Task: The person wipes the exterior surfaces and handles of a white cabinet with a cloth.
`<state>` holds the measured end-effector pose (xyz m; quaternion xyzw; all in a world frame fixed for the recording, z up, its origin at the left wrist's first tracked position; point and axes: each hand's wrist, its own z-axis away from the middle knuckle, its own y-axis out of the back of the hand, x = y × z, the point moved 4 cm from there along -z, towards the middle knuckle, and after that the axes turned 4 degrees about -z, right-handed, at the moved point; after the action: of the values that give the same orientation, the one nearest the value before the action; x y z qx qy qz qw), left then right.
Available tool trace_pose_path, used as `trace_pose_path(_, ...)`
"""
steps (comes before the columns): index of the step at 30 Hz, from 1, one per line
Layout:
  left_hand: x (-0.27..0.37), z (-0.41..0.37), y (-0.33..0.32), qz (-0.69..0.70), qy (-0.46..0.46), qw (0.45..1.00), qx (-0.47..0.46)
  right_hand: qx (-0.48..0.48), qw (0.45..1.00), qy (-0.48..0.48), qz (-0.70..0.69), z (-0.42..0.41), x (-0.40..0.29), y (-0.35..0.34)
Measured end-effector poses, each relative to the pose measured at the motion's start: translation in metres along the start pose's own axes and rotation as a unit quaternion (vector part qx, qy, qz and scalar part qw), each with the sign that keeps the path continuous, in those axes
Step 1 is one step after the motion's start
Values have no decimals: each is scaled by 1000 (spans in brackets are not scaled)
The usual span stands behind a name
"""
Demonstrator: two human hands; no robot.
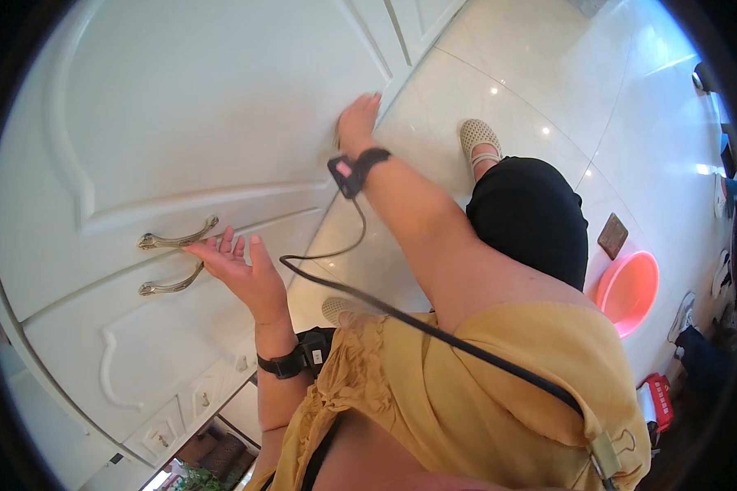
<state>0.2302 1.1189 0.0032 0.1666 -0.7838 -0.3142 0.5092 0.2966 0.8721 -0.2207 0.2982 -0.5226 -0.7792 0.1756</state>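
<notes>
In front of me stands a white panelled cabinet with an upper-left door (209, 104) and a neighbouring door (178, 350), split by a narrow gap. Each carries a curved antique-brass handle, one handle (175, 239) on either side of the gap from the other handle (169, 286). My left hand (245, 276) is beside both handles, fingers spread, one fingertip at or very near them. My right hand (359, 123) lies against the door close to its lower edge. Its fingers are partly hidden, so whether it holds anything cannot be told.
Black devices are strapped to my left wrist (310, 353) and right wrist (346, 176); a black cable (405, 316) crosses my yellow top. On the glossy tiled floor (528, 80) are a pink basin (632, 294), a brown flat object (613, 236) and several shoes (685, 316) at right.
</notes>
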Motion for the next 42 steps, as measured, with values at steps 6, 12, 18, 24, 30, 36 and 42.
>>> trace_pose_path(6, 8, -4, -6, 5, 12, 1000, 11, 300, 659, -17, -689, 84, -70, 18)
trace_pose_path(12, -3, -4, -6, 20, 5, 999, 33, 410, 659, 314, -547, 87, -43, 183)
trace_pose_path(18, -3, -3, -9, 20, 6, 999, 34, 429, 696, 170, -550, 13, 6, 122)
trace_pose_path(24, 3, -2, -9, 36, 19, 998, 41, 251, 679, -53, -688, -34, 60, 8)
trace_pose_path(30, 1, -5, -15, 60, 32, 995, 74, 163, 537, -83, -823, -27, 74, 42)
trace_pose_path(36, 10, -8, -18, 75, 40, 994, 68, 91, 492, -50, -864, -43, 75, 81)
trace_pose_path(42, 7, -5, -15, 74, 21, 995, 63, 67, 453, -33, -888, -40, 82, 63)
